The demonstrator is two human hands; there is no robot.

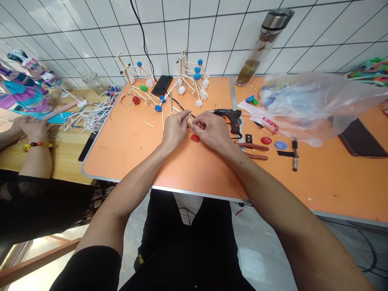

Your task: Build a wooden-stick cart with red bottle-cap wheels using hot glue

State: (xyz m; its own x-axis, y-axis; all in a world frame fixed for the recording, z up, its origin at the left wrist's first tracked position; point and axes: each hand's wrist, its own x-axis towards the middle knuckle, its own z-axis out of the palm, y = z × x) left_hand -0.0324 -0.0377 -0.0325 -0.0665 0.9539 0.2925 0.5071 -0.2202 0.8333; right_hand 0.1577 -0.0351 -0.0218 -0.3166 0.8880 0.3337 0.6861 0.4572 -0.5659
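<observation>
On the orange tabletop (127, 151), left hand (176, 128) and right hand (214, 128) both pinch wooden sticks (190, 117) near a red cap (195, 138). Step, judged: joining; next move calls for steady alignment.

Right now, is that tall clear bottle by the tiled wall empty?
Not empty: brownish-green contents show near the base of the bottle, through its clear side, below the metal lid. How much liquid there is, I cannot tell.

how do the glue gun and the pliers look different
The glue gun is mostly black; the pliers have red-brown handles. The glue gun lies farther back than the pliers. The glue gun has its tip toward the left, the pliers their handle ends toward the right. Both lie on the orange table.
</observation>
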